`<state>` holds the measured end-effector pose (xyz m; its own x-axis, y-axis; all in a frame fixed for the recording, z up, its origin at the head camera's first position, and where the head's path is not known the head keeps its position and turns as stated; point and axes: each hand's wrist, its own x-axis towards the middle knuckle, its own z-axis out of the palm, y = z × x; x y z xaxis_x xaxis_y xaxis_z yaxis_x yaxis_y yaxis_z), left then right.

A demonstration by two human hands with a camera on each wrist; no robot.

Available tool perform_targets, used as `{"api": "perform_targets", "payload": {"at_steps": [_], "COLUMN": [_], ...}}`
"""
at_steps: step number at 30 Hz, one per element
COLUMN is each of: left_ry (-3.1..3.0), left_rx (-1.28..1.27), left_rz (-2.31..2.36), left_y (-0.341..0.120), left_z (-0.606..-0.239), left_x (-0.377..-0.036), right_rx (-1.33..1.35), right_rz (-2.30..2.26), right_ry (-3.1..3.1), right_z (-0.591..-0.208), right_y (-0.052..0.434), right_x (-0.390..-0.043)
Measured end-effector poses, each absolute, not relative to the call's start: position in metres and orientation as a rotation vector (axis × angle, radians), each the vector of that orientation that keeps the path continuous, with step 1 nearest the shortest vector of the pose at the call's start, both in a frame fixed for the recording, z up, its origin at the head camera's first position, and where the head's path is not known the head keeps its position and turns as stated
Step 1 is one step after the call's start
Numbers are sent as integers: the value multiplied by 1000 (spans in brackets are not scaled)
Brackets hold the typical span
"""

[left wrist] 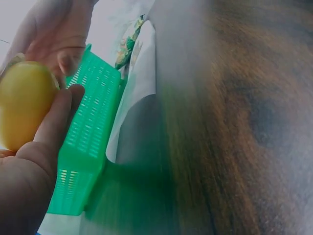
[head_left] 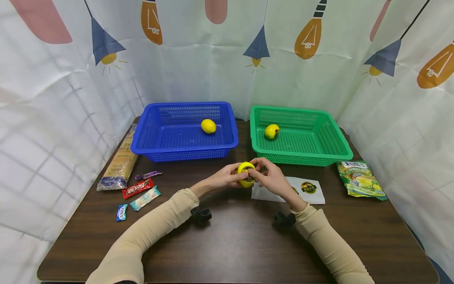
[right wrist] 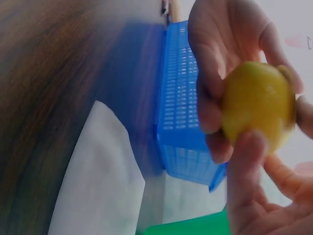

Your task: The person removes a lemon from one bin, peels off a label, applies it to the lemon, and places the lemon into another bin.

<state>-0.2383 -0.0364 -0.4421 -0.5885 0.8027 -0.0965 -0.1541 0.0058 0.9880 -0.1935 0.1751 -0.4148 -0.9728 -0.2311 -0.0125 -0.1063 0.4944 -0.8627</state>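
Nearest, a beige fabric left sleeve (head_left: 152, 228) reaches in from eight o'clock, measured from the desk's middle, and a matching right sleeve (head_left: 330, 244) from four, each with a small black wrist-worn device (head_left: 201, 215) beside its cuff. On the dark brown wood-grain desk (head_left: 234, 244), toward nine o'clock, lie a small blue packet (head_left: 121, 212), a pale blue-and-white wrapper (head_left: 144, 198), a glossy red wrapper (head_left: 138, 188) and, farther up, a slim purple wrapper (head_left: 149, 174). At three o'clock lies a white paper sheet (head_left: 320, 197) bearing round dark labels.

At twelve o'clock, the bare left hand (head_left: 227, 176) grasps a yellow, oval lemon (head_left: 244, 166) between thumb and fingers. The right hand (head_left: 271, 176) has its thumb on the fruit's round dark label (head_left: 248, 169); its fingers seem curled about the far side, though motion blur in the right wrist view makes their contact uncertain.

Farther right, at three, lies a green-and-white plastic bag (head_left: 360, 179); between nine and ten, a long clear pack with tan contents (head_left: 122, 159). Beyond, a blue plastic basket (head_left: 184, 152) at eleven contains a loose yellow lemon (head_left: 208, 126), and a green plastic basket (head_left: 301, 156) between one and two contains a dark-marked yellow lemon (head_left: 271, 131). Behind hangs a white lamp-patterned curtain (head_left: 213, 71).
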Motion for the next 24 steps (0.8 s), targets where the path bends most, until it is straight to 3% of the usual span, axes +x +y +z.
{"api": "perform_targets", "payload": {"at_steps": [24], "left_ry": [1286], "left_rx": [753], "left_rz": [1749], "left_y": [-39], "left_z": [-432], "left_x": [-230], "right_rx": [-468], "right_rz": [-1693], "right_ry": [2249], "right_z": [-409], "right_y": [196], "right_x": [-199]}}
